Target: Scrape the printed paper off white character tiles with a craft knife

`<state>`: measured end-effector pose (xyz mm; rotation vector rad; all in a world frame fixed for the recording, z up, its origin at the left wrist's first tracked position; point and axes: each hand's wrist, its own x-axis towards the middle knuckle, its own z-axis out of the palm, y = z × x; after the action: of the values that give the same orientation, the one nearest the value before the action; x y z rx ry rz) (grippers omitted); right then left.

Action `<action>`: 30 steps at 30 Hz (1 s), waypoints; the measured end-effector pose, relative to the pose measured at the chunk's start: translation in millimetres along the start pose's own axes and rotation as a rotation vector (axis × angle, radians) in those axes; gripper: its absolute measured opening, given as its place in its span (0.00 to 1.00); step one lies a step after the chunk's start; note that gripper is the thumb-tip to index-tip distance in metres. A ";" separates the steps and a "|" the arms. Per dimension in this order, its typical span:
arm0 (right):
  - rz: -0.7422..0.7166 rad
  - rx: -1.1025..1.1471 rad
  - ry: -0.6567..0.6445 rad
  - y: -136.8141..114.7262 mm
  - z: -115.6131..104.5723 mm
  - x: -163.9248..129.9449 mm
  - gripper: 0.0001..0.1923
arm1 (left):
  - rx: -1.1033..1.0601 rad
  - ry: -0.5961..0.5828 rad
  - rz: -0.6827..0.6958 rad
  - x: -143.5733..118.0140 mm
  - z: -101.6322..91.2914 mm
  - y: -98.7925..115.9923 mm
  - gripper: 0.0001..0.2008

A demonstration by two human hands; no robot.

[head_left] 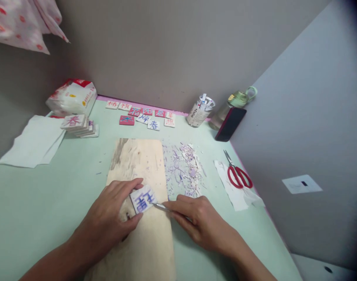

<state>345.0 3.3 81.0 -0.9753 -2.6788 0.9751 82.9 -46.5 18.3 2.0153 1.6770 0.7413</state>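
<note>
A square white tile (143,200) with purple-blue Chinese characters lies on the wooden board (149,249). My left hand (111,210) grips it by its left side, thumb at the lower edge and fingers at the upper edge. In my right hand (200,218) is a slim metal carving knife (162,207), held like a pen. Its tip meets the tile's right edge, at the end of a character stroke. Most of the knife's handle is hidden by my fingers.
Purple and white shavings (187,168) lie right of the board. Red-handled scissors (238,175) rest on tissue. Behind are carved tiles (127,120), a can (198,113), a bottle (222,115) and a leaning phone (231,124). At left are stacked tiles (75,121), paper (34,142) and a tissue pack (73,97).
</note>
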 end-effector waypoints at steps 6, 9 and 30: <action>0.016 0.072 0.064 5.4 -4.6 -5.1 0.15 | 0.009 0.005 0.013 -1.7 -1.0 -1.0 0.28; -0.020 0.038 0.104 11.8 1.7 -1.4 0.15 | 0.004 -0.012 0.015 -1.8 -2.6 -0.5 0.28; -0.096 -0.090 0.178 15.9 16.8 9.0 0.15 | -0.076 0.037 -0.090 -3.3 2.8 -14.8 0.34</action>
<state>341.0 9.2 57.2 -0.8940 -2.6126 0.7187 73.0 -46.9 6.5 1.8727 1.7208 0.8038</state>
